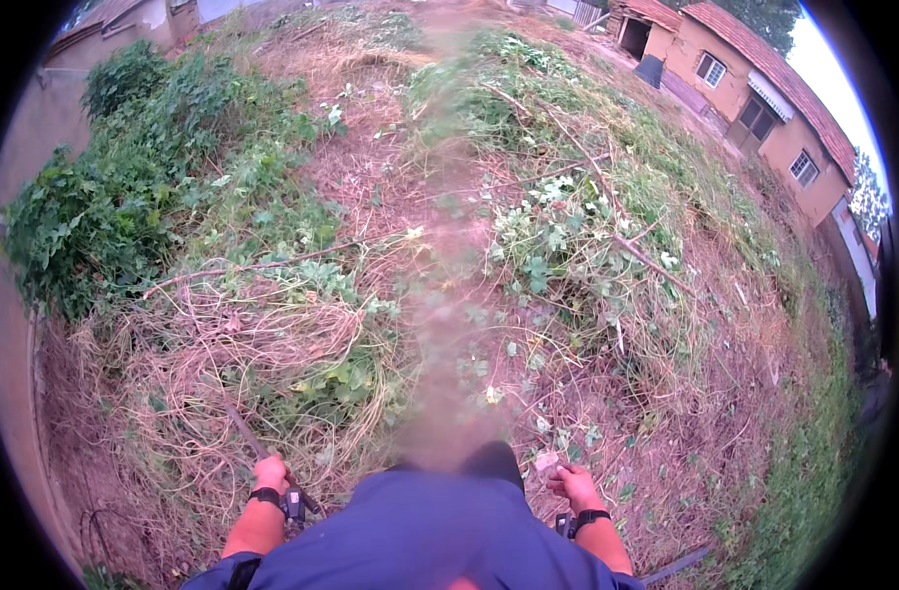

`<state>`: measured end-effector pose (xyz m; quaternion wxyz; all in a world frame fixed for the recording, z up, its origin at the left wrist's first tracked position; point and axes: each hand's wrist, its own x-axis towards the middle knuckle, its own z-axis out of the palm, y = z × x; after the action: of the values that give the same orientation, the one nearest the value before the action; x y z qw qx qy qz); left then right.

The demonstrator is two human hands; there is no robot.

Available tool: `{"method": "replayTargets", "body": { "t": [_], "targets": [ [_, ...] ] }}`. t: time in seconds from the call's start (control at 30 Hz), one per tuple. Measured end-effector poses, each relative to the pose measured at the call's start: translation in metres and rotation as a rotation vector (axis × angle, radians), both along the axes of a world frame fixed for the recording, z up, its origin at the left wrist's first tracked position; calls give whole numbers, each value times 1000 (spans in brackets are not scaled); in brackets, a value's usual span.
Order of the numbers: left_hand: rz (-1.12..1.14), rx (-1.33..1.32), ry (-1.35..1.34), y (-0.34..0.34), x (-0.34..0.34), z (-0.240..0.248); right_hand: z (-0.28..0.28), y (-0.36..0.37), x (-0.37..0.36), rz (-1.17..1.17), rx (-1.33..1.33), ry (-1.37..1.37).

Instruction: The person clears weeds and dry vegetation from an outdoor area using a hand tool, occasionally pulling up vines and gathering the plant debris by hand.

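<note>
My left hand (270, 474) is closed round a dark stick-like handle (243, 430). Its far end points forward into a heap of pulled, tangled vines (272, 339), and a short end shows behind the wrist. On the right, low beside my body, my right hand (575, 485) has its fingers curled together. A small pale flat piece (546, 460) shows at those fingertips; whether it is gripped or lies on the ground behind them I cannot tell. Dry stems and scattered leaves cover the soil below both hands.
A leafy green bush (95, 216) grows along the wall (17, 364) at left. Ahead on the right, long bare branches (607, 187) lie over a pile of cut vines (568, 236). A tile-roofed house (735, 88) stands far right. A dark bar (676, 566) lies at lower right.
</note>
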<state>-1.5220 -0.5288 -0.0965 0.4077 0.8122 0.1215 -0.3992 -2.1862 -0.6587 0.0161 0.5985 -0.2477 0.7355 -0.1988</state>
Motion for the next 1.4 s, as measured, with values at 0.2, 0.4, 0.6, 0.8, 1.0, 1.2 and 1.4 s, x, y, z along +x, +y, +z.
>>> {"method": "replayTargets", "body": {
  "t": [0.2, 0.4, 0.6, 0.8, 1.0, 1.2, 1.4],
  "targets": [
    [96, 23, 10, -25, -36, 13, -2, -114, 4, 179, 29, 40],
    [333, -130, 143, -22, -67, -26, -25, -245, 27, 376, 17, 68],
    [352, 2, 48, -83, -118, -35, -33, -382, 56, 494, -32, -6],
    [413, -15, -119, -143, -129, -34, -37, -490, 38, 593, -88, -28],
    [580, -191, -322, -226, -166, 86, -56, -567, 24, 599, 38, 27],
    [824, -272, -403, -219, -164, 144, -49, -590, 139, 912, -25, -13],
    [895, -493, -459, -227, -140, 199, -16, -528, 309, 1404, -100, -152]
  ]
}}
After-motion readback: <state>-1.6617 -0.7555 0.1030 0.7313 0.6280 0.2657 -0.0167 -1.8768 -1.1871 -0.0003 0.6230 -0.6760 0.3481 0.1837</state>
